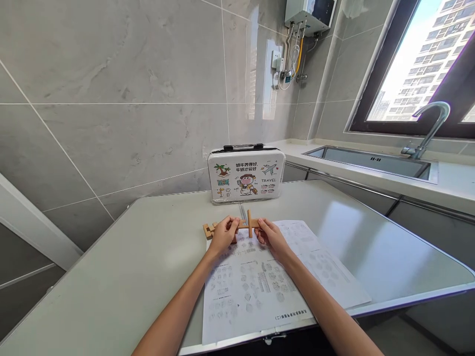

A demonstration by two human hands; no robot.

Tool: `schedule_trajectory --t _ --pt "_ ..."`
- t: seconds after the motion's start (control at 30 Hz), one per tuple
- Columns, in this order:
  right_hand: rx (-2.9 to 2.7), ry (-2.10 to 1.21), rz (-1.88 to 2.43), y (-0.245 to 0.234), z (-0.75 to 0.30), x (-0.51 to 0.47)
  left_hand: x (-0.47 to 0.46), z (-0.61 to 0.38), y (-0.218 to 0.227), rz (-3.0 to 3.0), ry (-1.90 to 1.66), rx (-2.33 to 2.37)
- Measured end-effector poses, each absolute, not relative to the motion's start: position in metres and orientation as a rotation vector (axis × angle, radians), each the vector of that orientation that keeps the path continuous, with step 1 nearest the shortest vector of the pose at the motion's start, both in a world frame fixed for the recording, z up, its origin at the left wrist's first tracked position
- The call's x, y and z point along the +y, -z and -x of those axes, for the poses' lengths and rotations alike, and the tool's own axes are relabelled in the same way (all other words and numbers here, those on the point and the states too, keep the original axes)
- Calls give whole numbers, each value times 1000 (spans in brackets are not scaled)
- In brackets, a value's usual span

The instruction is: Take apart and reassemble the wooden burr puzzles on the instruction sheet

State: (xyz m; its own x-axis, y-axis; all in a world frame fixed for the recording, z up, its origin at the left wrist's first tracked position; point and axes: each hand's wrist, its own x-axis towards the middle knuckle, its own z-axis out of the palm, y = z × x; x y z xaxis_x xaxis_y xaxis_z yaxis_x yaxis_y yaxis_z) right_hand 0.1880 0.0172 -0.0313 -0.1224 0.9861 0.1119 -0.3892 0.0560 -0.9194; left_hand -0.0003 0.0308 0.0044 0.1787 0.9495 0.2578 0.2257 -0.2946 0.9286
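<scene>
The person is holding a small wooden assembly point(249, 223) between both hands, just above the far end of a printed instruction sheet point(260, 287) that is lying on a pale grey table point(129, 267). The assembly is showing as a horizontal bar with a short upright stick crossing it near the middle. The left hand point(223, 235) is gripping the bar's left end, with its fingers curled together and pinched onto the wood. The right hand point(272, 237) is gripping the right end the same way, fingers bent and closed on it, and the upright stick is rising between the two hands. Whether the assembly is resting on the paper or hovering just above it cannot be told. Just beside the left hand, on its outer side, a few loose wooden blocks point(208, 230) are lying on the table at the sheet's far left corner. The sheet is reaching back to the table's near edge, between the two forearms, and is showing rows of small diagrams. Behind the hands, a white carry case point(246, 175) with cartoon travel prints is standing upright against the tiled wall. Off to the right, well apart from the hands, a steel sink point(371, 159) with a curved faucet point(430, 126) is sitting under a window point(419, 64).
</scene>
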Motion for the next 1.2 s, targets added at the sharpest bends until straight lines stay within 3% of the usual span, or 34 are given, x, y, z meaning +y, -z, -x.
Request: schedule_trajectory --t 0.4,1.2 --pt "-998 -1736 606 22 -190 11 32 3 -5 -1516 -1094 968" --pt "-908 -1560 712 21 -195 15 36 2 7 -1428 -1012 930"
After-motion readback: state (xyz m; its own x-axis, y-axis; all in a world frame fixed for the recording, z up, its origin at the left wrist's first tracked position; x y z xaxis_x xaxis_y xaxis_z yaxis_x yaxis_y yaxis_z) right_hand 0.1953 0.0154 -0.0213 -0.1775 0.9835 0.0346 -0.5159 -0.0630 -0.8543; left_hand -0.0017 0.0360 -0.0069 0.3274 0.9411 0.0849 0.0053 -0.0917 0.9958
